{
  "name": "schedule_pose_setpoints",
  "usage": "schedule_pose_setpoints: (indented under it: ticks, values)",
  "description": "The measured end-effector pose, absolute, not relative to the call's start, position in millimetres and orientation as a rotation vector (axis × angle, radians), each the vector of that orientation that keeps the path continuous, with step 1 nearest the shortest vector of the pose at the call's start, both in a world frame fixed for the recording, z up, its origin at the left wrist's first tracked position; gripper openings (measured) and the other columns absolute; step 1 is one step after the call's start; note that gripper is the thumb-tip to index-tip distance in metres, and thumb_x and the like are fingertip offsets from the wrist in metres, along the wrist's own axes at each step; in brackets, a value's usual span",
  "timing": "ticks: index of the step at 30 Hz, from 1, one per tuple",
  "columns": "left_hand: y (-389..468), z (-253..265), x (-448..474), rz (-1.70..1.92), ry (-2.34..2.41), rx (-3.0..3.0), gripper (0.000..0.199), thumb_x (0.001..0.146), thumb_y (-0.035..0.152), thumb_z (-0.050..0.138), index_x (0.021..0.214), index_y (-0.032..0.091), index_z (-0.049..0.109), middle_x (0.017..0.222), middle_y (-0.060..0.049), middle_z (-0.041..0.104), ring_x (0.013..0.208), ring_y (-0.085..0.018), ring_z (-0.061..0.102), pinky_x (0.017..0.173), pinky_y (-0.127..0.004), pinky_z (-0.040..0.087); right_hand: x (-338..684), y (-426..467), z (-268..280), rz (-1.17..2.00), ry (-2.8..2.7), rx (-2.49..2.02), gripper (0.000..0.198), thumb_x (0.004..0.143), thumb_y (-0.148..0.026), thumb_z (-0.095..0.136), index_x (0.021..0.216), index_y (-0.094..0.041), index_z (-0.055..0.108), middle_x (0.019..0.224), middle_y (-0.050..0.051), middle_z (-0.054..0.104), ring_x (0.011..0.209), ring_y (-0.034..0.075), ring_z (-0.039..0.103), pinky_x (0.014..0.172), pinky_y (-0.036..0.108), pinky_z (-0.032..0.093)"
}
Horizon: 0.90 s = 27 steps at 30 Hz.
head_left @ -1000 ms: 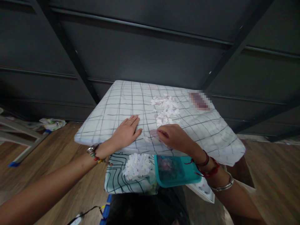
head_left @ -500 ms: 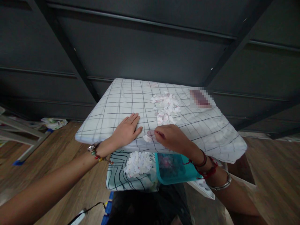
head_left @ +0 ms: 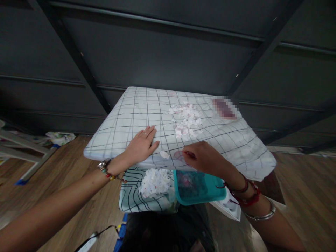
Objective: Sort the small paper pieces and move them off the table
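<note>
My left hand (head_left: 141,144) lies flat on the white checked cloth (head_left: 105,138), palm down and fingers stretched. My right hand (head_left: 203,156) is closed at the cloth's near edge, its fingers pinching a thin reddish see-through piece (head_left: 178,155). What that piece is cannot be made out, and the curled fingers partly hide it. Between my hands lies a single white paper scrap (head_left: 164,154). Beyond my right hand is a loose spread of white scraps (head_left: 187,119). Below its wrist sits a teal plastic container (head_left: 214,190) with dark reddish contents.
A heap of white scraps (head_left: 154,183) rests on a folded patterned cloth (head_left: 128,201) near my lap. A white box (head_left: 233,210) stands right of the container. A blurred dark red item (head_left: 224,108) lies at the far right. Dark metal panels (head_left: 162,56) rise behind.
My right hand has moved right, away from the white scrap, carrying the thin reddish piece with it. The scrap now lies apart from that piece. My left hand stays put.
</note>
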<state>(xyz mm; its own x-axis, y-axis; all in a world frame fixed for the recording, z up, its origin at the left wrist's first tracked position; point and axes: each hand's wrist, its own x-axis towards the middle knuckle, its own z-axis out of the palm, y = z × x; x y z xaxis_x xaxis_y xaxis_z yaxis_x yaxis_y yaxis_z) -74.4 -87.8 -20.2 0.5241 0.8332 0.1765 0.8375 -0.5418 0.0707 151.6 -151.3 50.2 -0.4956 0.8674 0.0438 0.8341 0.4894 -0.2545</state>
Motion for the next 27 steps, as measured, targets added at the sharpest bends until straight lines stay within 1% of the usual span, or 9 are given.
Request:
schedule_pose_setpoints:
  ticks: [3,7,12,16,20,22,25,27]
  values:
    - [-87,-21,-75,-0.310,-1.500,-2.722,0.056,0.091,0.042,0.026,0.131,0.004,0.034,0.141,-0.015,0.030,0.131,-0.025,0.024,0.106,-0.041,0.021,154,-151,53,0.291,-2.527,-1.524,0.025,0.079,-0.022,0.043,0.056,-0.016,0.050,0.048,-0.003,0.043,0.047,0.007,0.033,0.050,0.024,0.021]
    - [-87,-23,-75,-0.317,-1.496,-2.722,0.056,0.091,0.042,0.027,0.132,0.005,0.032,0.141,-0.015,0.029,0.131,-0.024,0.023,0.107,-0.040,0.021,152,-150,53,0.303,-2.525,-1.493,0.025,0.080,-0.023,0.042,0.059,-0.016,0.053,0.053,-0.002,0.048,0.049,0.007,0.037,0.051,0.024,0.022]
    - [-87,-23,-75,-0.302,-1.494,-2.715,0.056,0.091,0.042,0.026,0.132,0.004,0.033,0.141,-0.015,0.030,0.131,-0.024,0.024,0.106,-0.040,0.021,169,-149,55,0.315,-2.504,-1.558,0.024,0.077,-0.020,0.046,0.054,-0.015,0.051,0.048,-0.004,0.043,0.046,0.006,0.033,0.050,0.023,0.021]
    - [-85,-23,-75,-0.318,-1.492,-2.727,0.055,0.090,0.043,0.026,0.132,0.007,0.034,0.141,-0.014,0.031,0.131,-0.024,0.024,0.106,-0.042,0.022,185,-143,60,0.307,-2.461,-1.487,0.024,0.080,-0.022,0.044,0.060,-0.016,0.055,0.050,-0.004,0.045,0.047,0.006,0.037,0.051,0.022,0.024]
    - [-85,-23,-75,-0.317,-1.497,-2.728,0.055,0.089,0.043,0.026,0.131,0.007,0.034,0.141,-0.013,0.030,0.131,-0.024,0.024,0.106,-0.042,0.022,182,-135,59,0.123,-2.568,-1.392,0.028,0.085,-0.022,0.038,0.065,-0.016,0.056,0.064,0.001,0.052,0.060,0.010,0.044,0.058,0.023,0.029]
    - [-85,-23,-75,-0.315,-1.497,-2.726,0.056,0.089,0.042,0.025,0.132,0.007,0.034,0.141,-0.013,0.030,0.131,-0.024,0.024,0.106,-0.042,0.022,177,-135,59,-0.011,-2.671,-1.379,0.027,0.087,-0.021,0.036,0.070,-0.015,0.056,0.071,0.003,0.053,0.064,0.011,0.044,0.059,0.025,0.029]
    - [-86,-23,-75,-0.309,-1.499,-2.721,0.056,0.090,0.043,0.025,0.132,0.007,0.033,0.141,-0.013,0.030,0.131,-0.024,0.024,0.106,-0.041,0.022,174,-141,58,-0.166,-2.840,-1.300,0.024,0.086,-0.012,0.036,0.072,-0.015,0.056,0.074,0.004,0.053,0.064,0.012,0.043,0.057,0.025,0.029]
    - [-85,-23,-75,-0.307,-1.502,-2.721,0.057,0.090,0.043,0.025,0.132,0.006,0.033,0.141,-0.013,0.030,0.131,-0.024,0.023,0.106,-0.041,0.022,177,-148,56,-0.188,-2.902,-1.224,0.023,0.084,-0.008,0.038,0.073,-0.015,0.056,0.075,0.004,0.053,0.066,0.012,0.044,0.058,0.025,0.030]
